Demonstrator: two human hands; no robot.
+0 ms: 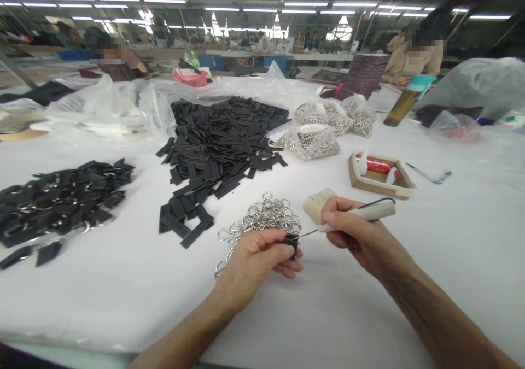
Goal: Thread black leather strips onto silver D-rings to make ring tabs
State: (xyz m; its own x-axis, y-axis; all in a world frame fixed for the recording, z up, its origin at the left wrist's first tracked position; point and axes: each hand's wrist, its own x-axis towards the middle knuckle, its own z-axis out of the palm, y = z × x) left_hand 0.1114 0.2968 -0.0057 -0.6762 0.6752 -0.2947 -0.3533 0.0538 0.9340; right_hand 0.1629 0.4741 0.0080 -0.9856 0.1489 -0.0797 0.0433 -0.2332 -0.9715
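Between the thumb and fingers of my left hand [262, 254] is a small black strap piece [292, 244]. My right hand [356, 232] grips the pale handle of a thin-tipped tool [375, 210], which looks like an awl. Its metal shaft reaches left and meets the strap piece at my left fingertips. Just behind my left hand lies a heap of silver metal rings [273, 213]. A cream-coloured block [319, 204] sits beyond my right fingers. Whether a ring is inside the held strap piece is hidden by my fingers.
A big pile of flat black strips [221, 134] spreads behind the rings. At left lie black pieces with rings [61, 199]. Bags of rings [311, 139], a cardboard tray [381, 183] with a red tube, and a bottle [410, 100] stand at right. Other people work farther back.
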